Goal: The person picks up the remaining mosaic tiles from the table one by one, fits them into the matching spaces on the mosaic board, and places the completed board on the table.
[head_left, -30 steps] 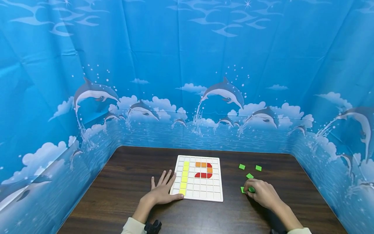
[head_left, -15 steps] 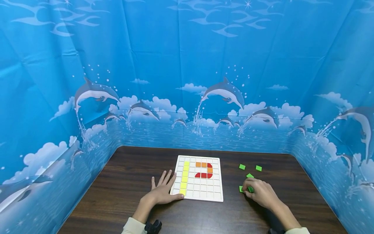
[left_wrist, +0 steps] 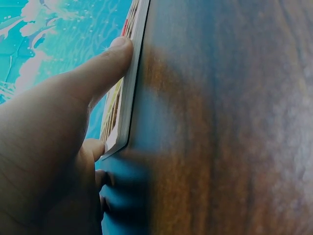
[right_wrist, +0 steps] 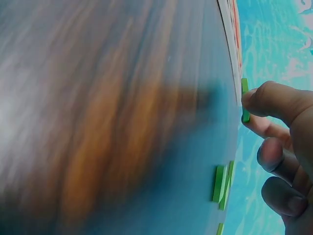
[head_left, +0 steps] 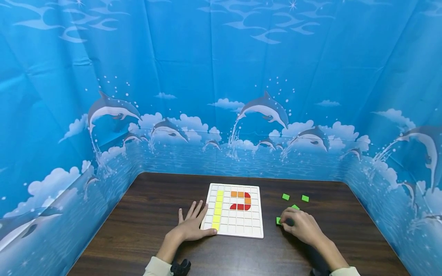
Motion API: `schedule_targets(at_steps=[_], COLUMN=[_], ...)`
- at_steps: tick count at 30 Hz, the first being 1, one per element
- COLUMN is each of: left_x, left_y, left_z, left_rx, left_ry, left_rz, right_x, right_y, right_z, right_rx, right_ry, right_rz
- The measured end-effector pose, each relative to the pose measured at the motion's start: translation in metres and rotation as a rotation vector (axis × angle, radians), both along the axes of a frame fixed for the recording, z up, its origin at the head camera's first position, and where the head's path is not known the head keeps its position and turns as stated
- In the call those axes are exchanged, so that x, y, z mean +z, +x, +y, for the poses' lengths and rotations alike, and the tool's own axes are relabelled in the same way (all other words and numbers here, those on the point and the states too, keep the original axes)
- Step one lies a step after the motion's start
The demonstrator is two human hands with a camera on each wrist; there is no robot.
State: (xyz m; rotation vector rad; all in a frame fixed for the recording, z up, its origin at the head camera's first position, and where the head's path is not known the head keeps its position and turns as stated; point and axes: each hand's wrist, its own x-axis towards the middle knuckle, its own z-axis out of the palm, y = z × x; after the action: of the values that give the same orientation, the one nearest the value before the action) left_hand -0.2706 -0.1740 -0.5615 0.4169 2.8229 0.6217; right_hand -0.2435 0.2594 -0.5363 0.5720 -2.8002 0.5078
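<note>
A white gridded board point(head_left: 238, 222) lies mid-table, with a column of yellow square tiles point(head_left: 218, 211) and a hooked shape of red and orange tiles point(head_left: 247, 200). My left hand point(head_left: 190, 228) rests at the board's near left corner, fingers spread along its left side, the thumb on its front edge. To the right of the board, my right hand point(head_left: 303, 226) pinches a green square tile point(right_wrist: 245, 100) between thumb and index finger, raised off the table in the right wrist view. Its other fingers are loosely curled. Part of that tile is hidden behind the fingertips.
Loose green tiles lie right of the board: one at the back point(head_left: 286, 196), one farther right point(head_left: 305, 198), and one partly behind the right hand point(head_left: 295, 207). The dark wooden table point(head_left: 155, 199) is ringed by a blue dolphin curtain point(head_left: 193, 96).
My right hand has taken hold of a green tile among the loose ones and moved it a little left, toward the board. The left hand and the board have not moved.
</note>
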Motion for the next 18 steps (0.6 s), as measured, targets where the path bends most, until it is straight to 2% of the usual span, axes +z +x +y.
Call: schedule_targets(at_steps=[6, 14, 18], left_x=[-0.007, -0.001, -0.003], left_y=[-0.003, 0.000, -0.001], left_z=[-0.001, 0.000, -0.001], left_rx=[0.009, -0.001, 0.008], left_ry=[-0.013, -0.011, -0.009], left_rz=[0.016, -0.004, 0.003], right_x=[0.001, 0.003, 0.005], right_y=[-0.003, -0.008, -0.010], right_z=[-0.015, -0.035, -0.044], right_rx=[0.021, 0.048, 0.076], right_ry=[-0.024, -0.061, -0.079], right_rz=[0.032, 0.045, 0.044])
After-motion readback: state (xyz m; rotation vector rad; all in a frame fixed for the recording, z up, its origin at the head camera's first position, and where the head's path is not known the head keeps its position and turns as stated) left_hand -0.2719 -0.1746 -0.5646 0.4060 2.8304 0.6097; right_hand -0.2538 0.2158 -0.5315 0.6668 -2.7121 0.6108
